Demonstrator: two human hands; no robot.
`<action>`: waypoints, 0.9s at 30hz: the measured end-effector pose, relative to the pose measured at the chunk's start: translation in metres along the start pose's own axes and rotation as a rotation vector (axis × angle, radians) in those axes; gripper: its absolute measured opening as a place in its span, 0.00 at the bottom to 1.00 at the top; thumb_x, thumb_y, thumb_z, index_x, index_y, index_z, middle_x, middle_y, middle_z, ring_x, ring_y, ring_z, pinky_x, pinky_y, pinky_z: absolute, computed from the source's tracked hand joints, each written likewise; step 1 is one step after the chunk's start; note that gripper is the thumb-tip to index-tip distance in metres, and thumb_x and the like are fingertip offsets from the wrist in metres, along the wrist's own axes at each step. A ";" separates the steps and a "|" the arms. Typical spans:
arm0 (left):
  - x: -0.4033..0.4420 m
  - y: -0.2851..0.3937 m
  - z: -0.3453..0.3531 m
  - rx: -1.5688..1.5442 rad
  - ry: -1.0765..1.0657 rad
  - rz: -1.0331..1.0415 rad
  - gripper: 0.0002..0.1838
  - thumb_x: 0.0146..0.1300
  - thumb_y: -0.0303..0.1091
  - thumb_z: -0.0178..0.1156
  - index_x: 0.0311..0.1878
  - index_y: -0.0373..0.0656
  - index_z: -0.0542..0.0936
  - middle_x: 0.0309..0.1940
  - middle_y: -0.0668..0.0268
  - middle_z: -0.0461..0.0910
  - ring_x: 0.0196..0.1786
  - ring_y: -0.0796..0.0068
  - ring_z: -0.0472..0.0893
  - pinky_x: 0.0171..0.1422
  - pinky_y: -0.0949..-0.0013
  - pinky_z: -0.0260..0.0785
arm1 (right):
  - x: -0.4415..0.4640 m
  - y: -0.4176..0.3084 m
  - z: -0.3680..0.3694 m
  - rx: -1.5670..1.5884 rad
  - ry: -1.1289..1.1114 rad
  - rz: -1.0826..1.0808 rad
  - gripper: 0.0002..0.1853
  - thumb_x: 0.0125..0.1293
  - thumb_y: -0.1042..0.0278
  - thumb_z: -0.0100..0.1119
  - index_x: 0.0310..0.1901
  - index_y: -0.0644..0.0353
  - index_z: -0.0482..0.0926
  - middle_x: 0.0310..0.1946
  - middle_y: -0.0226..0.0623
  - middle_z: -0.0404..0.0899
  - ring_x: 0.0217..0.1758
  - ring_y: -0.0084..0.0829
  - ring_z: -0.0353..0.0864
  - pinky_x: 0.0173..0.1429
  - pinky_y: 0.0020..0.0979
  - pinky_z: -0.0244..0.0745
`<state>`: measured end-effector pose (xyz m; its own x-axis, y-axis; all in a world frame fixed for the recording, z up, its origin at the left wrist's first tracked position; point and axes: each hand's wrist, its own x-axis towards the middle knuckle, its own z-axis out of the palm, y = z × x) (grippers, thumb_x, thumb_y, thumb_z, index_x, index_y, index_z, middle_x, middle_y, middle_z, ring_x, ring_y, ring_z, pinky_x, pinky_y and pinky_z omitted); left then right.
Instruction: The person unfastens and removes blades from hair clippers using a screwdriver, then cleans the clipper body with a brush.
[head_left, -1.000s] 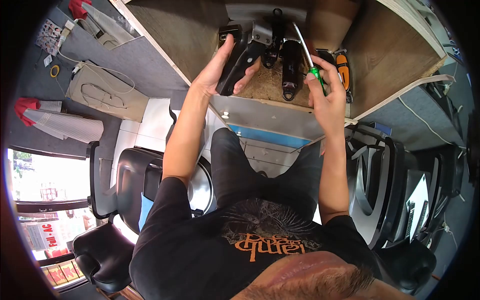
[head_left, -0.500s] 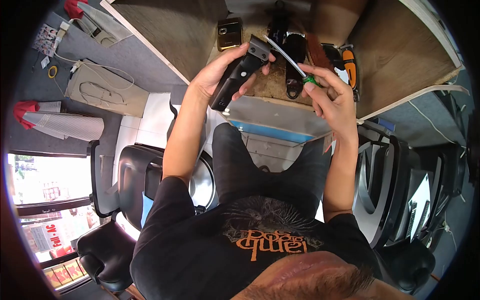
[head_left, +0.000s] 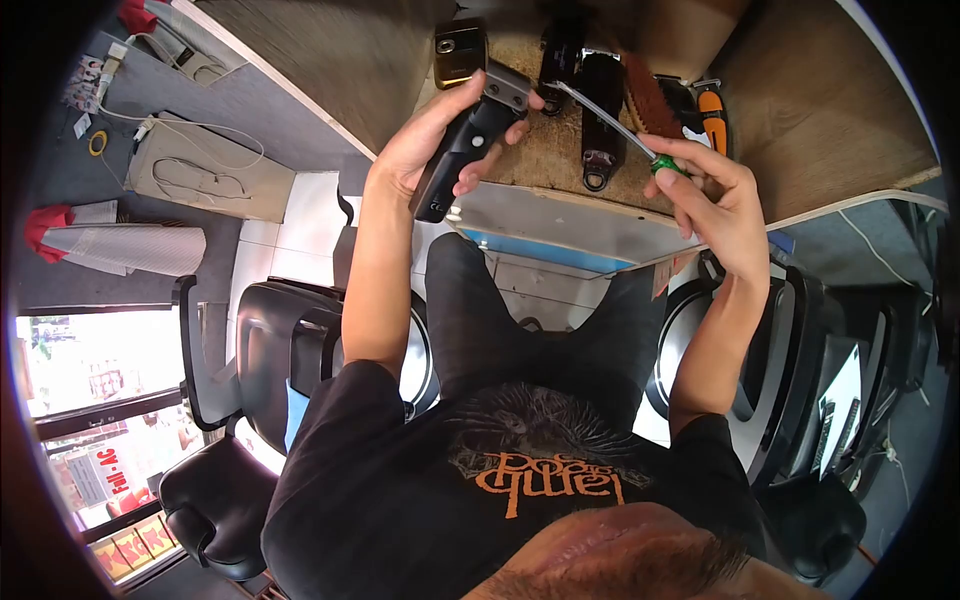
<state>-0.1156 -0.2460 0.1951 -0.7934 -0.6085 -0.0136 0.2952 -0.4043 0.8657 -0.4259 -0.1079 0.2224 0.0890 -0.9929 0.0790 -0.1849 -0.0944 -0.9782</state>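
Shows grey wall panels (head_left: pixel 300 130), white floor tiles (head_left: pixel 310 215) and a black padded chair (head_left: pixel 258 340) in head view. Faces an open brown wood-panelled cabinet (head_left: pixel 320 60) with a speckled tan board shelf (head_left: pixel 530 175).

Clamps a long matte-black hair clipper (head_left: pixel 463 150) in left hand (head_left: pixel 415 138), in front of or over the shelf's near edge: thumb by the dark-grey metal blade head (head_left: pixel 508 88), fingers round the far side. Pinches a thin steel screwdriver with bright-green handle (head_left: pixel 625 134) between thumb and fingers of right hand (head_left: pixel 720 200). Points the tip toward the blade head, apart from it; cannot tell the gap in depth.

Could skid and scratch the blade head if touched down at this slant. Could jab the left fingers, being curled close by. Could twist loose in the light right pinch. Could drop the clipper, from one-handed support, onto the shelf or down to the tiles. Could knock or lose something small among a black clipper with hanging loop (head_left: pixel 601 145), orange-and-black trimmer (head_left: pixel 712 118) and black-and-gold boxy device (head_left: pixel 460 55).
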 end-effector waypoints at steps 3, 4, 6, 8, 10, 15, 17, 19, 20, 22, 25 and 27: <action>-0.004 0.002 0.007 0.097 0.007 -0.012 0.35 0.88 0.55 0.44 0.71 0.24 0.69 0.42 0.52 0.78 0.15 0.76 0.76 0.12 0.75 0.68 | 0.000 0.007 -0.001 -0.017 -0.039 0.000 0.19 0.76 0.74 0.66 0.66 0.59 0.87 0.33 0.28 0.88 0.22 0.10 0.67 0.27 0.19 0.62; -0.006 0.001 0.009 0.120 0.019 -0.013 0.35 0.88 0.54 0.45 0.71 0.24 0.70 0.42 0.51 0.78 0.15 0.76 0.76 0.13 0.75 0.68 | -0.001 0.009 -0.002 -0.015 -0.070 0.003 0.19 0.75 0.75 0.66 0.66 0.59 0.87 0.33 0.28 0.88 0.22 0.10 0.68 0.27 0.19 0.62; -0.004 0.000 0.005 0.146 -0.035 0.011 0.34 0.87 0.53 0.46 0.71 0.23 0.71 0.43 0.51 0.79 0.15 0.75 0.76 0.14 0.74 0.68 | -0.002 0.014 -0.003 0.032 -0.066 -0.029 0.19 0.74 0.75 0.67 0.65 0.59 0.88 0.32 0.30 0.88 0.21 0.10 0.68 0.26 0.19 0.61; -0.006 -0.002 0.004 0.165 -0.036 0.013 0.34 0.86 0.52 0.48 0.71 0.23 0.72 0.43 0.51 0.80 0.15 0.75 0.76 0.15 0.74 0.68 | -0.002 0.019 -0.003 0.049 -0.094 -0.053 0.19 0.74 0.75 0.67 0.64 0.60 0.88 0.32 0.30 0.88 0.20 0.10 0.68 0.25 0.19 0.60; -0.007 -0.002 0.005 0.183 0.003 -0.004 0.34 0.85 0.52 0.50 0.71 0.23 0.73 0.43 0.51 0.80 0.15 0.75 0.76 0.15 0.74 0.67 | -0.001 0.021 -0.005 0.053 -0.116 -0.073 0.18 0.73 0.74 0.67 0.64 0.60 0.88 0.32 0.30 0.88 0.20 0.10 0.68 0.25 0.19 0.60; -0.009 -0.003 0.008 0.226 0.014 0.023 0.35 0.84 0.53 0.52 0.70 0.23 0.74 0.43 0.51 0.80 0.15 0.75 0.76 0.15 0.74 0.66 | -0.001 0.017 -0.007 -0.004 -0.148 -0.043 0.18 0.74 0.74 0.67 0.64 0.59 0.88 0.31 0.30 0.88 0.19 0.10 0.68 0.23 0.19 0.60; -0.009 -0.003 0.010 0.226 0.015 0.029 0.35 0.83 0.53 0.53 0.70 0.23 0.74 0.42 0.51 0.80 0.15 0.76 0.75 0.15 0.74 0.66 | 0.000 0.015 -0.006 -0.008 -0.155 -0.031 0.18 0.74 0.73 0.67 0.64 0.59 0.89 0.31 0.29 0.87 0.19 0.11 0.68 0.23 0.19 0.60; -0.009 -0.003 0.012 0.221 0.001 0.035 0.35 0.83 0.53 0.53 0.69 0.23 0.75 0.42 0.51 0.80 0.14 0.76 0.75 0.15 0.75 0.66 | 0.000 0.015 -0.007 -0.014 -0.158 -0.025 0.18 0.74 0.73 0.67 0.63 0.58 0.89 0.30 0.28 0.87 0.19 0.11 0.68 0.22 0.19 0.60; -0.008 -0.003 0.012 0.221 0.004 0.030 0.35 0.83 0.53 0.54 0.69 0.23 0.75 0.42 0.51 0.80 0.14 0.76 0.75 0.15 0.75 0.66 | 0.000 0.015 -0.007 -0.018 -0.159 -0.025 0.18 0.74 0.72 0.67 0.63 0.58 0.89 0.30 0.28 0.87 0.19 0.11 0.68 0.22 0.19 0.60; -0.008 -0.002 0.012 0.223 0.010 0.023 0.35 0.83 0.53 0.54 0.69 0.23 0.75 0.42 0.51 0.80 0.14 0.76 0.75 0.15 0.75 0.66 | 0.000 0.016 -0.007 -0.023 -0.157 -0.022 0.18 0.74 0.72 0.67 0.63 0.57 0.89 0.30 0.28 0.86 0.19 0.11 0.69 0.22 0.19 0.60; -0.007 -0.003 0.009 0.212 -0.002 0.022 0.34 0.83 0.52 0.54 0.69 0.24 0.76 0.41 0.52 0.80 0.14 0.76 0.75 0.16 0.75 0.66 | 0.000 0.014 -0.006 -0.041 -0.153 -0.004 0.18 0.74 0.72 0.67 0.63 0.58 0.89 0.30 0.28 0.86 0.19 0.11 0.69 0.22 0.19 0.61; -0.007 -0.002 0.011 0.236 0.027 0.010 0.33 0.83 0.52 0.55 0.69 0.25 0.76 0.41 0.53 0.81 0.15 0.76 0.76 0.16 0.75 0.67 | 0.001 0.009 -0.007 -0.080 -0.152 0.015 0.17 0.75 0.72 0.67 0.63 0.58 0.89 0.30 0.28 0.86 0.19 0.11 0.69 0.21 0.19 0.62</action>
<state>-0.1164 -0.2338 0.1992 -0.7756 -0.6311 -0.0150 0.1677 -0.2289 0.9589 -0.4344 -0.1102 0.2146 0.2311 -0.9725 0.0287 -0.2643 -0.0912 -0.9601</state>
